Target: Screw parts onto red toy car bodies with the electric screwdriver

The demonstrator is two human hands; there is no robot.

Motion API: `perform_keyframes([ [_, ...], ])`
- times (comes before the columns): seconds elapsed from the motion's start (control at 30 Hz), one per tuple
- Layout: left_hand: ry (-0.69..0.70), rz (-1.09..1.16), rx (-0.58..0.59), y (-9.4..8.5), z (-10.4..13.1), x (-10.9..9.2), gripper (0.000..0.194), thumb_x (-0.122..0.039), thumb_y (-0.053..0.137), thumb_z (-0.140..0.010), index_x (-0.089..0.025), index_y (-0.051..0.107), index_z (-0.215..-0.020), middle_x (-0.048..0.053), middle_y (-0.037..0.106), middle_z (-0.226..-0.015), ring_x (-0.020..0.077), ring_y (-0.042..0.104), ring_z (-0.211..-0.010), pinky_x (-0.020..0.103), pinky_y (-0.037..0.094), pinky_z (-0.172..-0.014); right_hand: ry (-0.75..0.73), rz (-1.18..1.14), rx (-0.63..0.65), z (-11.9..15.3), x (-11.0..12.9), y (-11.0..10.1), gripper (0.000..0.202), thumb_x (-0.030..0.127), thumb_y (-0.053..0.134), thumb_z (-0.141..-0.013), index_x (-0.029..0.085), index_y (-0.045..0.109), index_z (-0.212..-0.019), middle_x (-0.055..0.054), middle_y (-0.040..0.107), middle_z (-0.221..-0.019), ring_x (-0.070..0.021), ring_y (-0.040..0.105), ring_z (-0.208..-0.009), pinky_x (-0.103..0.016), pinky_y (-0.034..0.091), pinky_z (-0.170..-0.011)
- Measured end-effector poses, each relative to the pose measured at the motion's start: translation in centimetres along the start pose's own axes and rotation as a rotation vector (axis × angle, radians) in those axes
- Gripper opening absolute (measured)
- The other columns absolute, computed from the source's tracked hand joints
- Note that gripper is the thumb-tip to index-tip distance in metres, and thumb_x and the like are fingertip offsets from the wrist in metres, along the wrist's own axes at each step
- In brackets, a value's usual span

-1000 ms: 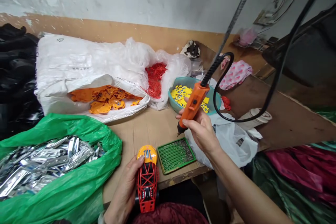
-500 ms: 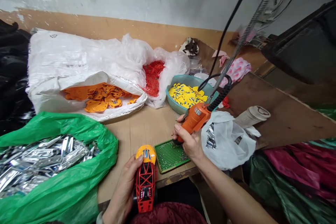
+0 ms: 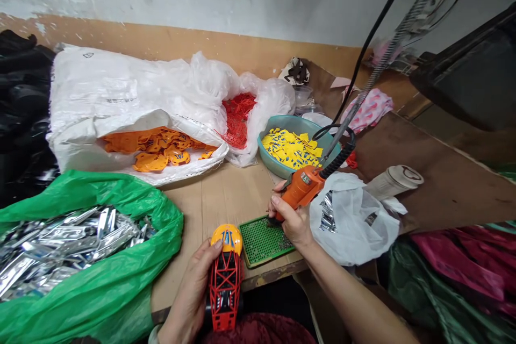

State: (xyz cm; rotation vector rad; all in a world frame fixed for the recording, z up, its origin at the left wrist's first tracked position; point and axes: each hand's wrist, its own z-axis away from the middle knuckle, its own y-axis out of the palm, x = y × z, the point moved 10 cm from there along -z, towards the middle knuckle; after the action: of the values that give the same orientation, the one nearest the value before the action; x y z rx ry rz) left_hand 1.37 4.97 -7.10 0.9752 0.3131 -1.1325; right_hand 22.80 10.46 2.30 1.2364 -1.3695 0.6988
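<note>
My left hand grips a red toy car frame with an orange-yellow cap at its far end, held at the bench's near edge. My right hand is closed around an orange electric screwdriver that hangs from a black coiled cable. The driver leans low, its tip down on the green screw tray, which lies just right of the toy.
A green bag of silver parts fills the left. Behind are a white sack of orange parts, a bag of red frames and a teal bowl of yellow pieces. A white bag and paper cup lie right.
My right hand has brought the screwdriver down from above the bench onto the green tray, tilting it lower. The left hand and toy have stayed in place.
</note>
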Motion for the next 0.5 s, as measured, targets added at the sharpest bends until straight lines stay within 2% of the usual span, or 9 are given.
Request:
perform_keyframes([
  [0.17, -0.002, 0.001, 0.002, 0.18, 0.11, -0.18, 0.034, -0.039, 0.083, -0.070, -0.015, 0.071, -0.091, 0.005, 0.075, -0.076, 0.0166, 0.067, -0.061, 0.025, 0.053, -0.058, 0.005, -0.009, 0.003, 0.02, -0.33, -0.06, 0.028, 0.036, 0.072, -0.081, 0.024, 0.054, -0.099, 0.009, 0.055, -0.060, -0.0121, 0.055, -0.046, -0.027, 0.049, -0.049],
  [0.4, -0.031, -0.019, 0.014, 0.11, 0.10, 0.30, 0.038, -0.041, 0.080, -0.073, -0.015, 0.071, -0.099, 0.006, 0.074, -0.075, 0.0193, 0.068, -0.060, 0.029, 0.055, -0.058, 0.001, 0.006, 0.014, 0.15, -0.15, 0.04, 0.027, 0.035, 0.072, -0.083, 0.024, 0.054, -0.100, 0.009, 0.055, -0.062, -0.0123, 0.056, -0.047, -0.027, 0.048, -0.049],
  [0.5, -0.031, -0.002, 0.009, -0.08, 0.12, 0.45, 0.035, -0.040, 0.082, -0.073, -0.015, 0.071, -0.096, 0.006, 0.075, -0.078, 0.0180, 0.068, -0.062, 0.028, 0.054, -0.060, -0.002, 0.020, 0.018, 0.20, -0.39, -0.15, 0.028, 0.035, 0.071, -0.084, 0.025, 0.053, -0.102, 0.009, 0.055, -0.062, -0.0123, 0.056, -0.048, -0.027, 0.047, -0.050],
])
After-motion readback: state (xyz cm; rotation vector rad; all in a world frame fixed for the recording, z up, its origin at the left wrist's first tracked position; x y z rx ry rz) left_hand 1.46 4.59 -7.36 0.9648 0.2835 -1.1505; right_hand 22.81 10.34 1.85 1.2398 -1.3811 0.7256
